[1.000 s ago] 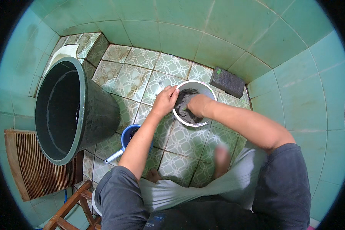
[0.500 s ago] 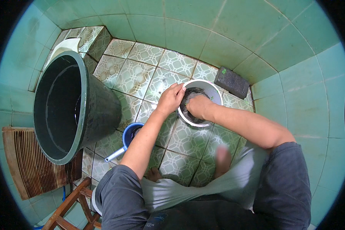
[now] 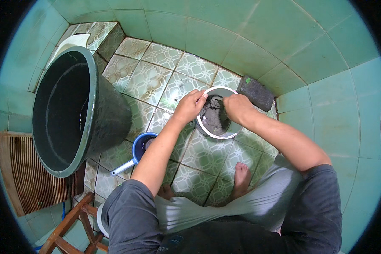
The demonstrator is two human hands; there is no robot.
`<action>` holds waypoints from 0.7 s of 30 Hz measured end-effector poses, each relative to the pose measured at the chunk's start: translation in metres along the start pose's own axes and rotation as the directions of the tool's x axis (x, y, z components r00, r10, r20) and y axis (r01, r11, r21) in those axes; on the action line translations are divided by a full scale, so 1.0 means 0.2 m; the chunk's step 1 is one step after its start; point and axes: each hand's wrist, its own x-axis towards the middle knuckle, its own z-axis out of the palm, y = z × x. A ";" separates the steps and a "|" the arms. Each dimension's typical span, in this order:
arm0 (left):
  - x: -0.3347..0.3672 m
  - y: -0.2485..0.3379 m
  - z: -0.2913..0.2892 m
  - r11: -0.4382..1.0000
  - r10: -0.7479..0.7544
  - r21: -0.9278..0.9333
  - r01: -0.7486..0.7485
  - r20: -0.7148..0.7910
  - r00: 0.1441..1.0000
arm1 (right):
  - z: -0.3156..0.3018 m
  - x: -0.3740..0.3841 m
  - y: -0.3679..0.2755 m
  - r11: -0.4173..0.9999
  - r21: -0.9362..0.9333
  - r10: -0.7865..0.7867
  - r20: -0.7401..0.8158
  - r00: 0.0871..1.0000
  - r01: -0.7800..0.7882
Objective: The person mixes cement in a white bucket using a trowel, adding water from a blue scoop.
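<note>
A small round bucket (image 3: 234, 132) with a white rim stands on the floor in front of me. Dark grey, wet, lumpy stuff (image 3: 214, 117) like wet cement lies in it. My left hand (image 3: 189, 106) grips the bucket's left rim, thumb toward the inside. Over the right part of the opening is my right hand (image 3: 239, 108), its fingers curled down into the bucket; whatever they hold, if anything, is hidden. Left of my left forearm sits a blue dipper (image 3: 136, 148) with a pale handle and dark contents.
A large dark green tub (image 3: 110, 114) stands at the left. Behind the small bucket, a dark grey block (image 3: 256, 94) lies by the tiled wall (image 3: 224, 25). A slatted wooden board (image 3: 38, 173) and a wooden stool frame (image 3: 72, 228) are at the lower left.
My right hand has drawn up and right from the middle of the bucket, uncovering more grey stuff. The left hand keeps its hold on the rim. My right foot shows more plainly.
</note>
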 end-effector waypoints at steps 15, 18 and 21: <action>0.01 0.00 0.01 0.999 -0.019 0.027 0.018 0.010 1.000 | 0.19 0.03 -0.03 0.932 -0.148 -0.332 0.020 0.943 0.331; 0.00 0.01 0.02 0.998 -0.057 0.019 0.057 0.006 0.998 | 0.06 -0.02 -0.01 0.968 -0.131 -0.205 0.072 0.976 0.213; -0.01 0.01 0.03 0.992 -0.126 -0.016 0.126 -0.029 0.992 | -0.03 -0.01 0.02 0.994 -0.102 0.038 0.084 0.996 -0.030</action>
